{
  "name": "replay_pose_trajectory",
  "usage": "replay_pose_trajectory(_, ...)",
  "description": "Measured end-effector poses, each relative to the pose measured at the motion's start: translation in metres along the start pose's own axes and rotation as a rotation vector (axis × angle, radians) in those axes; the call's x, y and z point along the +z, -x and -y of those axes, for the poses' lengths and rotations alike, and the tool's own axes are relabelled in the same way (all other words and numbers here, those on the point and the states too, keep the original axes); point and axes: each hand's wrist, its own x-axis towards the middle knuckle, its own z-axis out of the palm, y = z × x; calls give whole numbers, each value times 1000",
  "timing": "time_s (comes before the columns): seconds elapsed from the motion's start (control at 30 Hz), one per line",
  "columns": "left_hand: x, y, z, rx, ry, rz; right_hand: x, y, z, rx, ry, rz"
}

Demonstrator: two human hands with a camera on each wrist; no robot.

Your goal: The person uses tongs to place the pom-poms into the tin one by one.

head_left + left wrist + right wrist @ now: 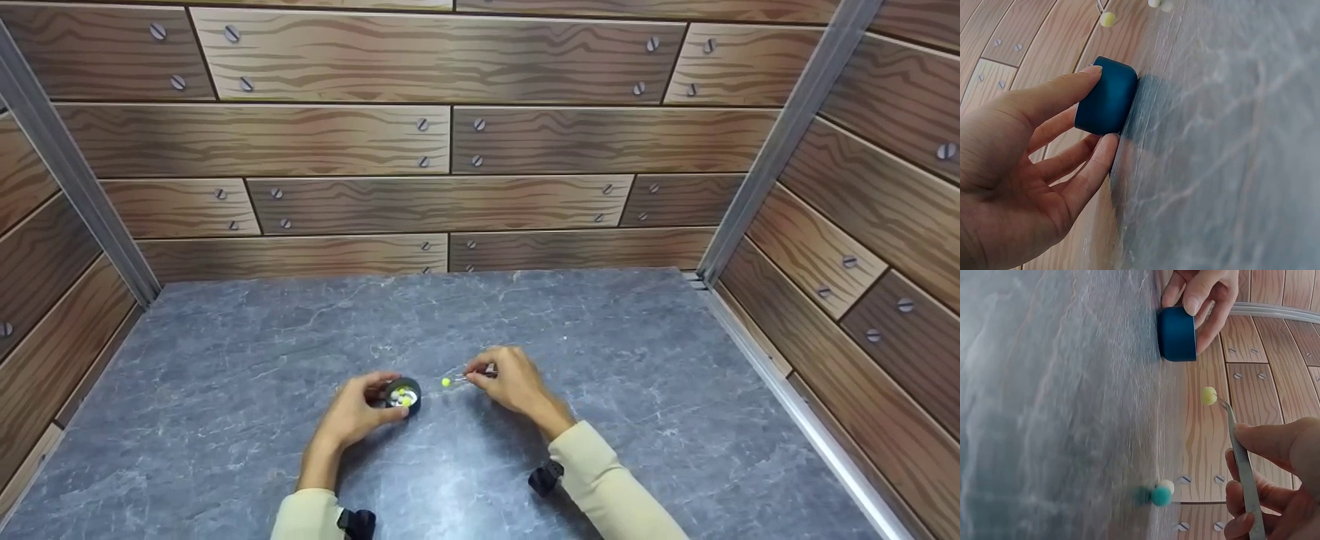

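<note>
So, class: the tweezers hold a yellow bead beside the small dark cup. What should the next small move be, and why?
Probably carry the yellow bead leftward over the cup and release it: the tweezers grip it clear of the table, and the left hand steadies the cup, which already holds beads.

1. The left hand [358, 411] lies low over the bench, thumb and fingers [1094, 169] curled in a pinch round something small.
2. The right hand [510, 382] sits just beside it, its fingers [1266, 441] pinched together and pointing toward the left hand.
3. Both forearms, in cream sleeves [607, 487], reach forward and angle inward.
4. A dark strap sits at each wrist.
</note>
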Motion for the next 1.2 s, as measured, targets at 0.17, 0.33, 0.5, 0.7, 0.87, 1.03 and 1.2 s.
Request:
replay_pose_trajectory(0.17,0,-2,-2,-14,2,-1,4,-3,4,-23,-7,-6)
replay_pose_trajectory(0.33,-1,-2,-2,-17,3,-10,10,-5,8,-28,9,-11)
replay_pose_trajectory(0.5,0,-1,-1,-19,-3,-14,16,-5,12,-21,11,-8)
replay_pose_trajectory(0.7,0,0,-1,-18,-6,-2,24,-6,17,-34,2,1)
replay_pose_trajectory(0.87,1,1,0,-10,-6,2,30,-7,20,-17,11,6)
replay_pose_trajectory(1.03,1,0,0,1,0,0,32,-8,24,-20,-13,5)
replay_pose_trajectory(1.2,2,0,0,5,3,-4,34,-8,26,-28,-38,14)
